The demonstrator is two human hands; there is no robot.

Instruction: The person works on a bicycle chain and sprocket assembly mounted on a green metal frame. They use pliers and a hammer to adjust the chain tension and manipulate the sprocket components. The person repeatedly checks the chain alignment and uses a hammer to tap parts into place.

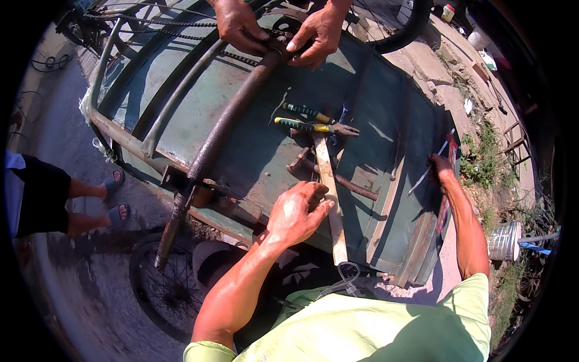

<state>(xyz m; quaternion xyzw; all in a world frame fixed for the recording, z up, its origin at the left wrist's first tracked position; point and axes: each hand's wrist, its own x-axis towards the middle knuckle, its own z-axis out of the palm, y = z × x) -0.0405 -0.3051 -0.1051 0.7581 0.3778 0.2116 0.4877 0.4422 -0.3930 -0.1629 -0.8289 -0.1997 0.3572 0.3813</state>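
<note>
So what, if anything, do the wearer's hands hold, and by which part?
The right hand seems to hold a thin rod near its middle; the left hand holds nothing visible.

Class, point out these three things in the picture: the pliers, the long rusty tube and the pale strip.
pliers (pixel 318 128), head view: on the lower yellow-and-green handle
long rusty tube (pixel 230 122), head view: midway along its shaft
pale strip (pixel 327 176), head view: on its flat face

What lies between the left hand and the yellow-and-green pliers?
In the head view, a rusty hammer-shaped tool lies between the left hand and the pliers; a pale flat bar also runs through that stretch.
</note>
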